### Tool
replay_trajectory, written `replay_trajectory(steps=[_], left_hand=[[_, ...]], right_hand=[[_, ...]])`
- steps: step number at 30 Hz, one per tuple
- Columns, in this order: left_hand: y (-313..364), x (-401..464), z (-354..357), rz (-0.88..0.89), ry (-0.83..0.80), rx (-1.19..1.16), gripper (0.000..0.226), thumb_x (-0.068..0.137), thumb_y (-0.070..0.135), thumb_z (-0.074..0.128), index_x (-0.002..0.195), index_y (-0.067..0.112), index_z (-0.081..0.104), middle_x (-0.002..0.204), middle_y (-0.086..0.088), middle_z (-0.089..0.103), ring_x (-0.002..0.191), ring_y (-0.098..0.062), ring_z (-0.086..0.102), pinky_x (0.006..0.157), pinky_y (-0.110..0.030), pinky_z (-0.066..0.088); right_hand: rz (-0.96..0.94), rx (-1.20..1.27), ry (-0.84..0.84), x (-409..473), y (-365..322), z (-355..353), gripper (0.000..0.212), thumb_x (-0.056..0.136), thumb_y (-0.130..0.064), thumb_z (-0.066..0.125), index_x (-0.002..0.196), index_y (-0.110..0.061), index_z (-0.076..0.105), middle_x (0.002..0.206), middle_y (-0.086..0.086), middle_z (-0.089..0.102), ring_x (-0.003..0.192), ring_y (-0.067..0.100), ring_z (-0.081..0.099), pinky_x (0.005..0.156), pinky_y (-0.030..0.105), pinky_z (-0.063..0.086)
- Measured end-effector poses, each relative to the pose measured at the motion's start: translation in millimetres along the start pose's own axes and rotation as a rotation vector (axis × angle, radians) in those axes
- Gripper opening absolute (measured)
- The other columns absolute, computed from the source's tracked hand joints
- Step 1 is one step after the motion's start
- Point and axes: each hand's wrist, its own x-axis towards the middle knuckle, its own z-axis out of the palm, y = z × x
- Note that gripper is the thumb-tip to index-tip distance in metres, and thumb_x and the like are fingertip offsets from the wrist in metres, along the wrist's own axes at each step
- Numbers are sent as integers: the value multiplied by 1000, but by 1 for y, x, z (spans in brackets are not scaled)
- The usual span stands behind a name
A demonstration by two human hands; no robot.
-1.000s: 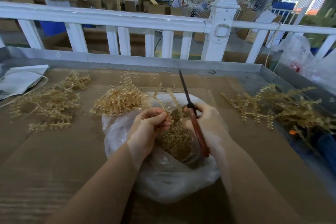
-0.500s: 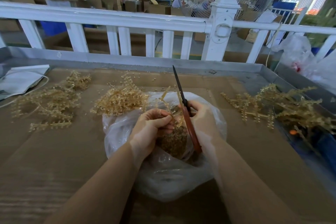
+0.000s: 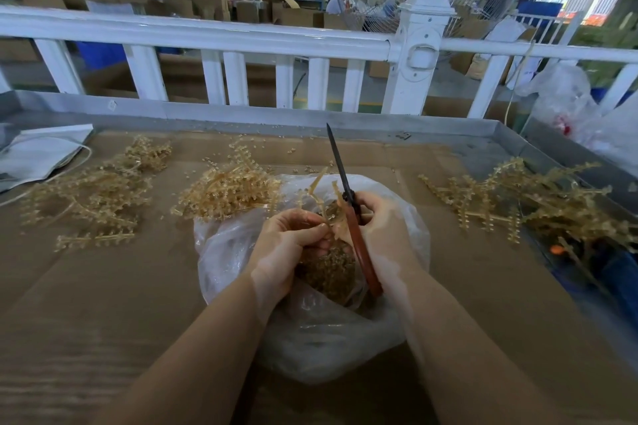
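The left hand (image 3: pixel 293 245) pinches a pale plastic sprig (image 3: pixel 319 179) over the open bag (image 3: pixel 234 252), midway along the worktop (image 3: pixel 103 286) toward its near edge. Its stalk points up toward the far edge. The right hand (image 3: pixel 383 228) grips the scissors (image 3: pixel 339 166), which lie almost parallel just right of the stalk, blades seemingly together. I'd say they must turn crosswise to cut.

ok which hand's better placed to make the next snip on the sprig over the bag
Right. The right hand grips the scissors, whose blade lies right next to the sprig. The left hand is busy pinching that sprig over the bag.
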Motion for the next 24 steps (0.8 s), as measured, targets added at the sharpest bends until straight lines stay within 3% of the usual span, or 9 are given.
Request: replay_trajectory(steps=[3,5,10,14,19,21,24], left_hand=[[-1,0,0,5,9,0,17,78,-16,60,76,1,61,54,-7,63,47,-13,61,48,-20,51],[-1,-1,0,8,15,-17,17,78,-17,59,76,0,61,54,-8,63,48,-14,61,47,-21,51],[-1,2,-9,31,54,-205,17,78,-17,55,76,0,57,53,-8,61,45,-15,57,46,-22,50],[-1,0,-7,12,-6,-107,16,77,-13,59,76,2,61,57,-7,64,48,-13,60,48,-21,52],[-3,1,-3,6,-22,33,20,80,-13,60,74,6,63,57,-6,64,50,-14,61,50,-22,53],[-4,1,-3,17,-28,65,21,80,-12,61,73,8,64,60,-6,64,52,-14,61,51,-22,53],[-5,1,-3,24,-48,58,22,80,-13,57,74,7,64,63,-6,64,53,-14,61,52,-22,52]], right_hand=[[-43,-33,31,-1,2,2,19,86,-11,69,94,-26,62,82,-14,64,86,8,64,83,26,53],[-41,-44,58,-2,2,4,16,86,-12,69,96,-23,63,85,-11,65,88,11,64,83,24,52],[78,28,206,0,3,-8,12,92,-11,57,97,-19,63,82,3,68,80,24,67,78,43,56],[-2,-107,128,-2,-2,-10,5,90,-14,63,90,-19,63,77,-7,62,79,16,62,72,28,49],[4,62,83,-8,-5,-13,12,82,-19,75,80,-26,65,74,-14,66,71,-1,65,63,12,50],[10,71,35,-9,-6,-11,18,79,-14,77,83,-26,63,77,-16,64,77,3,65,72,16,53],[-11,-19,65,-11,-8,-9,21,79,-7,75,92,-21,66,75,-19,59,74,0,60,63,1,43]])
